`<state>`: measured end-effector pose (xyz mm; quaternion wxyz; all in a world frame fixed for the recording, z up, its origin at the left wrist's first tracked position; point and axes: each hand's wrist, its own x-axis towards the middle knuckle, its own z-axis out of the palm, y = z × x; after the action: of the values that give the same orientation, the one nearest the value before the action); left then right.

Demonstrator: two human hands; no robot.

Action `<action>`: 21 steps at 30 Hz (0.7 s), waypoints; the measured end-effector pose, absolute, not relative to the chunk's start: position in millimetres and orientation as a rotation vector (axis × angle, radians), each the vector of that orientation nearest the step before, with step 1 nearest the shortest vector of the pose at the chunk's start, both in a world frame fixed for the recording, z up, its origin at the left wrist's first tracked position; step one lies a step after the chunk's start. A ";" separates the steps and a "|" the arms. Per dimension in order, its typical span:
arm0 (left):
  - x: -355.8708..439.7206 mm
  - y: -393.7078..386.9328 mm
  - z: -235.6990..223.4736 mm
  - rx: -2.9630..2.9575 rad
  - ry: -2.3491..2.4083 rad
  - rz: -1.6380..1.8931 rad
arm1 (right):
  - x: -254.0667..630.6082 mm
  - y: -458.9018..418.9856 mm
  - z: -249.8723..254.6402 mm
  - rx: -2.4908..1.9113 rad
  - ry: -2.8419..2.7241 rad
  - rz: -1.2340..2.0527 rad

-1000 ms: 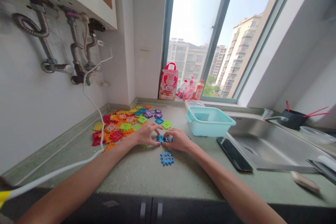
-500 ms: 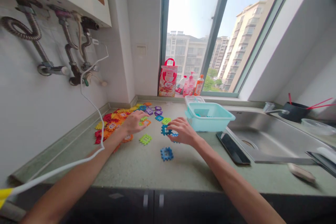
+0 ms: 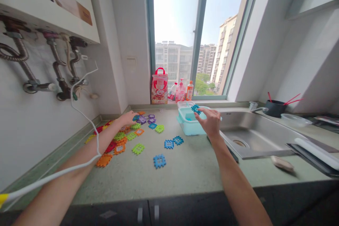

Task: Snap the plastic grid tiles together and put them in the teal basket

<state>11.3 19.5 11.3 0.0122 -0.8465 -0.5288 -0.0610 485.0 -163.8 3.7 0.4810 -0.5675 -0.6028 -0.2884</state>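
We read this as a transfer step: our right hand (image 3: 210,120) pinches a blue tile (image 3: 196,109) above the tub (image 3: 191,129) near the counter's (image 3: 185,178) back edge, and a release calls for centring first. Our left hand (image 3: 127,118) is at the tile heap (image 3: 122,141) toward the back left corner, grip unclear. The pinched tile looks flat, toothed, tilted.
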 end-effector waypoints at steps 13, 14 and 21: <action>12.9 62.3 8.3 -2.430 -1.846 0.075 | 401.5 -178.3 -3.2 -1.134 -2.215 -0.262; 10.6 63.3 7.7 -2.431 -1.851 0.077 | 393.9 -178.1 -7.1 -1.141 -2.289 -0.210; -3.3 64.4 -0.8 -2.448 -1.849 -0.008 | 374.6 -168.1 -31.3 -1.044 -2.592 0.078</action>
<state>-3.3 64.4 -0.8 0.0368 -0.7974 -0.6023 -0.0025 374.6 -168.1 -31.3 0.1723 -0.3679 -0.9133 0.0277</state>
